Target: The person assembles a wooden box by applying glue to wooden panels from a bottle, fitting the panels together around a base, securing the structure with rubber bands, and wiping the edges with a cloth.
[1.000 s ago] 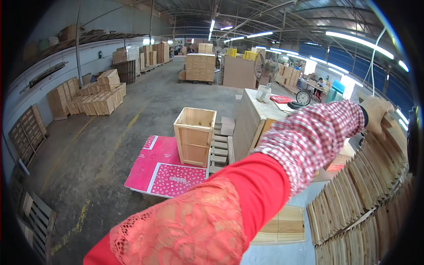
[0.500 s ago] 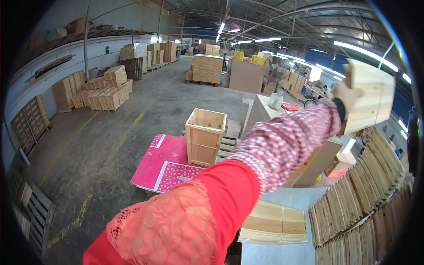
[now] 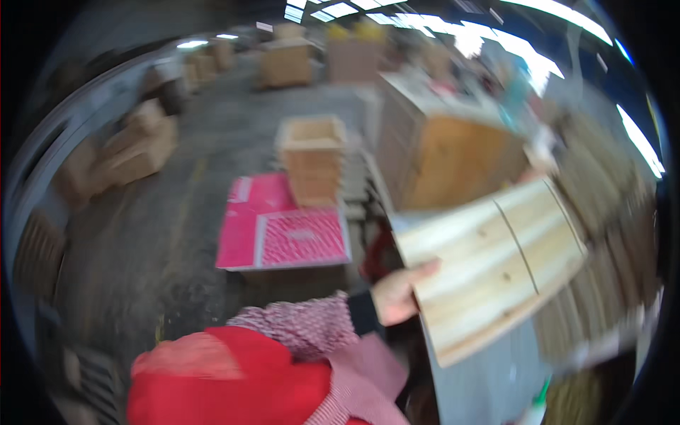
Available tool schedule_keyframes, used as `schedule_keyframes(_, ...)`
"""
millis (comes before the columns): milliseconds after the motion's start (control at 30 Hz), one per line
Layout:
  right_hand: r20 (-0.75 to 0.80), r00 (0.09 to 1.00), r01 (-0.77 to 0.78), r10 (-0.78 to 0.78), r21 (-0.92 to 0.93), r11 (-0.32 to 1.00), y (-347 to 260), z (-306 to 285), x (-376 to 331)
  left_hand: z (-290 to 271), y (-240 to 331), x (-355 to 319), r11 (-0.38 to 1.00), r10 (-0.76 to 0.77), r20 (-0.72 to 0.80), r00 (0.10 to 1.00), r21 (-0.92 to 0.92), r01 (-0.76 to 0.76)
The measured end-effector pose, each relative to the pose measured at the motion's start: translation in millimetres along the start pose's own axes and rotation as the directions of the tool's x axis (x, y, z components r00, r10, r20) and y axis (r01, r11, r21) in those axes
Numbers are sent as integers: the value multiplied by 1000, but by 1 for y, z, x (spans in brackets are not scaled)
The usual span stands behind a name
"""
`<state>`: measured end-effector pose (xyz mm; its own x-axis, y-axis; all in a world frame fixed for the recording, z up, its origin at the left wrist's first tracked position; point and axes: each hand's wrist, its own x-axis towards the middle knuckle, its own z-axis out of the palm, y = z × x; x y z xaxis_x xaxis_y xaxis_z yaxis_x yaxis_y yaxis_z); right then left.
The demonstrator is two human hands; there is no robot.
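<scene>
My left hand grips the left edge of a pale wooden panel made of joined slats, thumb lying on its upper face. The panel is tilted, its right end higher, and it hangs in front of me over a grey surface. My sleeve is red with a checked cuff. My right hand does not show. The whole picture is blurred by motion.
An open wooden crate stands on the concrete floor behind pink patterned sheets. A big wooden box is behind the panel. Stacked boards fill the right side. Cardboard boxes line the left wall.
My left arm has drawn back from the stacks at the right, bringing the wooden panel down and closer to me. The view has swung and gone blurry.
</scene>
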<state>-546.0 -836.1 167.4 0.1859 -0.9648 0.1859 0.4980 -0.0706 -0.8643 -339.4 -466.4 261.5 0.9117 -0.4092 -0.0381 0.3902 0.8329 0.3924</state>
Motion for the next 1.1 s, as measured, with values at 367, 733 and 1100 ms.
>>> schedule_keyframes(367,-3,996,-84,84,-110,990,-41,60,-64,-95,-92,-54,848,-491,-405,771,-20,529)
schedule_keyframes(733,285,957,177,-60,-406,897,76,125,10,-112,-55,-49,710,-194,-546,815,495,500)
schedule_keyframes(1100,643,730,622,-230,-488,612,79,154,41,-109,-34,-34,375,-13,-303,953,882,285)
